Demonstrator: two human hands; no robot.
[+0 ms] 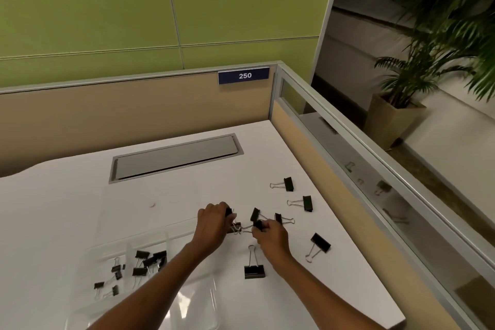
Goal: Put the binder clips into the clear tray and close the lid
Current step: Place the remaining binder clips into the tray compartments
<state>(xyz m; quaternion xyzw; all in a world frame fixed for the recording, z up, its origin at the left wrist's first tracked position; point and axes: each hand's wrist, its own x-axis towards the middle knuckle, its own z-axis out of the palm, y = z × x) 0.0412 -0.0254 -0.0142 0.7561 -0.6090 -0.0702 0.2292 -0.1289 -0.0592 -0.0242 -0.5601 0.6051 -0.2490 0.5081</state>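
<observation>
stage: midway | tray (92,252) holds several clips (150,261) | left hand (211,225), right hand (271,236) each pinch a clip | loose clips (254,270) left on desk (67,209) | lid (195,303) open

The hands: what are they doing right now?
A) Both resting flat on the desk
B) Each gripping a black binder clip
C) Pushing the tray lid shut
B: the left hand pinches a black binder clip, and the right hand grips a second clip.
</observation>
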